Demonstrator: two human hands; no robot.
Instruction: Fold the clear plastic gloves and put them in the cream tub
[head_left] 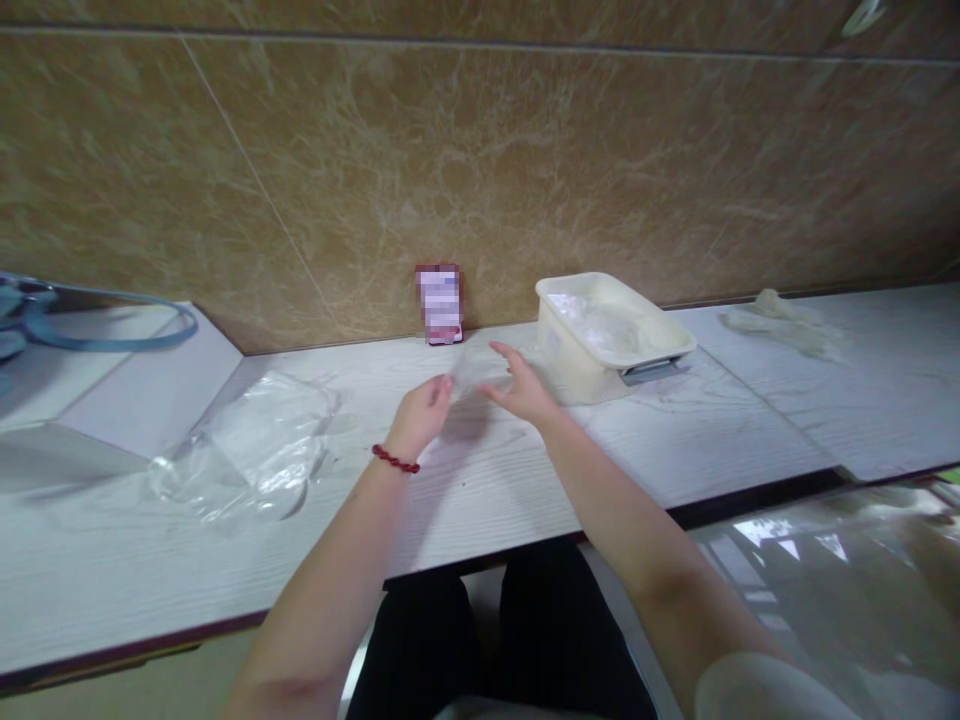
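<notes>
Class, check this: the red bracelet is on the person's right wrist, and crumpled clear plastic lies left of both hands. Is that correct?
Wrong wrist: the head view shows the red bracelet on the left wrist. The rest stands.

This looks like a packing corner in a small indoor workshop, though a room in a home cannot be ruled out. A long white wood-grain surface (pixel 487 490) runs along a wall of brown marble-look tiles (pixel 450 150) above a glossy floor (pixel 817 590), and it carries clear plastic bags (pixel 262 435), a cream plastic bin (pixel 574 365) and an open white box (pixel 124 405).
</notes>
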